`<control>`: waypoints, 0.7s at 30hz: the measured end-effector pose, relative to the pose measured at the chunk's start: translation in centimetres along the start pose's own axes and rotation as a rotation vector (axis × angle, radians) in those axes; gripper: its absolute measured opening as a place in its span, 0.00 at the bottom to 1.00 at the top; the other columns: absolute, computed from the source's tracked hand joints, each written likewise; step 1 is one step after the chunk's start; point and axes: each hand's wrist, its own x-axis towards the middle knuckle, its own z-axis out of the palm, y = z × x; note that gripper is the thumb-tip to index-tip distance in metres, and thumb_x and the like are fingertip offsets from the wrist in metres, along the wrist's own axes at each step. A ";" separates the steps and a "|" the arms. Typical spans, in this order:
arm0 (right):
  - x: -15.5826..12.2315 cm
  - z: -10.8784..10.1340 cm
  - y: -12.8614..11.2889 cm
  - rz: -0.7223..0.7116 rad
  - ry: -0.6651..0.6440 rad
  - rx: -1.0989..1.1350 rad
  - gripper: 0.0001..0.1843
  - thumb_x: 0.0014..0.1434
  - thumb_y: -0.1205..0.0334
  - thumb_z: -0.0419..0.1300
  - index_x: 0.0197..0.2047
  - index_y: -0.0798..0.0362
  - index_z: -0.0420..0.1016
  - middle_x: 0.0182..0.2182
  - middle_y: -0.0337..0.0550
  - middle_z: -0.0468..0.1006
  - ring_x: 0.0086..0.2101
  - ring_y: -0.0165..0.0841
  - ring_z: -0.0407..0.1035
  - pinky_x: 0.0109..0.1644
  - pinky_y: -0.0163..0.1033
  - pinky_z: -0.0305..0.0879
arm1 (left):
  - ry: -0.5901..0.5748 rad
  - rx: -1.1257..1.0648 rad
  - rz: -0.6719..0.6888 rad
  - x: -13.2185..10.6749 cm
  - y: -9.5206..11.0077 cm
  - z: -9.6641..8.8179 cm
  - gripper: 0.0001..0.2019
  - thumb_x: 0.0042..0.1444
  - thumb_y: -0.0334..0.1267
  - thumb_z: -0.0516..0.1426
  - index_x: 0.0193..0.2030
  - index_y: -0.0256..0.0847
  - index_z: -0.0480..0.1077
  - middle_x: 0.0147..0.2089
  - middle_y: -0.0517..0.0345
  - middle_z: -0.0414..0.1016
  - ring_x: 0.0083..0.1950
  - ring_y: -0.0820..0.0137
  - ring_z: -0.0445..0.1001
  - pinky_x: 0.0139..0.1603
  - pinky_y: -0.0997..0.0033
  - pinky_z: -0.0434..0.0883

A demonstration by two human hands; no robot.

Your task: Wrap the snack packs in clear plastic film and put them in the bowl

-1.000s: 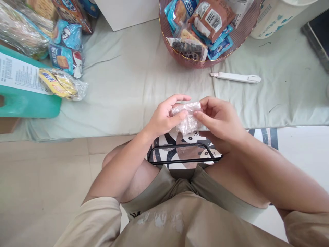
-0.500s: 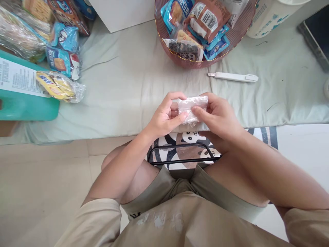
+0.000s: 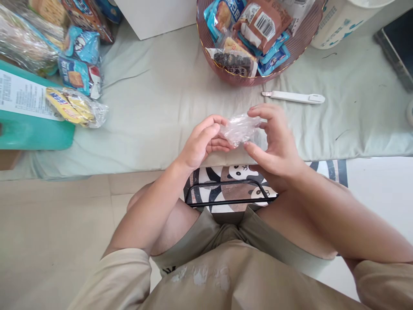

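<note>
A crumpled piece of clear plastic wrap (image 3: 241, 129) is held just above the cloth-covered surface, in front of my body. My left hand (image 3: 206, 140) pinches its left end between thumb and fingers. On the other side, my right hand (image 3: 274, 137) has its thumb and fingers spread around the right end of the plastic; whether the fingertips touch it is unclear. Beyond my hands lies a white utility knife (image 3: 293, 97) with its blade end to the left.
A pink glass bowl (image 3: 232, 79) full of packaged snacks stands at the back. At left are a yellow snack pack (image 3: 75, 107), blue snack packets (image 3: 77, 77) and a teal board (image 3: 41, 133). A white tub (image 3: 338, 26) and a dark box (image 3: 396, 47) are at right.
The plastic was folded into a small flat packet between both hands; now it is looser and bunched. My right hand's fingers have spread apart, and my left thumb has moved up.
</note>
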 end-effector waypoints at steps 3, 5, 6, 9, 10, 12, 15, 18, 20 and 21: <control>0.0 0.2 0.3 0.020 0.042 0.022 0.19 0.64 0.60 0.62 0.57 0.44 0.68 0.52 0.50 0.76 0.55 0.46 0.72 0.60 0.57 0.71 | -0.057 -0.027 -0.016 0.0 -0.1 -0.2 0.22 0.57 0.57 0.62 0.48 0.43 0.67 0.35 0.58 0.84 0.39 0.67 0.86 0.40 0.72 0.81; 0.0 0.3 0.6 0.079 0.074 0.053 0.16 0.67 0.57 0.60 0.57 0.44 0.68 0.46 0.47 0.77 0.49 0.44 0.74 0.58 0.56 0.72 | -0.094 -0.027 -0.026 0.0 -0.2 -0.3 0.20 0.56 0.51 0.63 0.50 0.43 0.68 0.37 0.57 0.85 0.40 0.66 0.87 0.40 0.71 0.82; 0.0 0.4 0.8 0.105 0.089 0.061 0.15 0.67 0.56 0.60 0.56 0.45 0.69 0.43 0.46 0.77 0.47 0.43 0.74 0.57 0.56 0.73 | -0.110 -0.022 -0.024 0.0 -0.2 -0.2 0.20 0.55 0.48 0.64 0.50 0.43 0.67 0.38 0.57 0.85 0.40 0.65 0.87 0.40 0.71 0.82; 0.0 0.3 1.0 0.155 0.100 0.075 0.14 0.68 0.52 0.60 0.54 0.45 0.70 0.40 0.45 0.76 0.43 0.40 0.75 0.53 0.53 0.74 | -0.117 0.023 -0.005 -0.1 -0.3 0.1 0.23 0.49 0.37 0.66 0.52 0.42 0.67 0.41 0.56 0.85 0.41 0.65 0.87 0.41 0.70 0.81; 0.0 0.2 1.0 0.157 0.091 0.081 0.15 0.67 0.50 0.61 0.55 0.45 0.70 0.41 0.45 0.76 0.44 0.41 0.75 0.53 0.53 0.74 | -0.105 0.040 0.001 -0.1 -0.3 0.2 0.24 0.48 0.34 0.66 0.52 0.42 0.66 0.41 0.56 0.85 0.41 0.65 0.87 0.42 0.70 0.81; 0.1 0.0 0.9 0.147 0.048 0.100 0.21 0.65 0.47 0.64 0.56 0.44 0.70 0.44 0.47 0.76 0.47 0.42 0.75 0.54 0.53 0.75 | -0.069 0.059 0.002 -0.1 -0.2 0.4 0.23 0.47 0.32 0.66 0.50 0.41 0.67 0.40 0.56 0.86 0.42 0.65 0.87 0.43 0.69 0.81; 0.2 -0.1 0.6 0.162 -0.022 0.138 0.25 0.61 0.47 0.66 0.58 0.45 0.69 0.46 0.47 0.76 0.48 0.43 0.75 0.53 0.52 0.75 | -0.036 0.067 -0.002 -0.1 0.0 0.6 0.19 0.49 0.34 0.67 0.47 0.40 0.69 0.38 0.56 0.86 0.41 0.66 0.87 0.43 0.68 0.82; 0.4 -0.1 0.4 0.204 -0.005 0.142 0.19 0.60 0.52 0.67 0.53 0.47 0.73 0.40 0.45 0.77 0.42 0.39 0.74 0.47 0.47 0.74 | -0.053 0.104 0.001 -0.2 0.1 0.6 0.17 0.50 0.37 0.70 0.44 0.39 0.70 0.35 0.56 0.85 0.39 0.67 0.86 0.40 0.71 0.81; 0.6 -0.1 0.1 0.251 0.001 0.121 0.13 0.60 0.53 0.67 0.45 0.49 0.75 0.35 0.42 0.78 0.36 0.35 0.72 0.42 0.44 0.72 | -0.077 0.145 -0.003 -0.3 0.1 0.7 0.16 0.51 0.39 0.70 0.43 0.38 0.72 0.34 0.56 0.85 0.38 0.67 0.86 0.39 0.72 0.81; 0.7 -0.1 -0.1 0.277 -0.007 0.111 0.11 0.60 0.52 0.67 0.40 0.49 0.75 0.33 0.41 0.77 0.33 0.34 0.71 0.40 0.43 0.71 | -0.085 0.165 -0.008 -0.4 0.1 0.8 0.16 0.52 0.40 0.70 0.43 0.38 0.73 0.34 0.55 0.85 0.39 0.67 0.86 0.40 0.71 0.82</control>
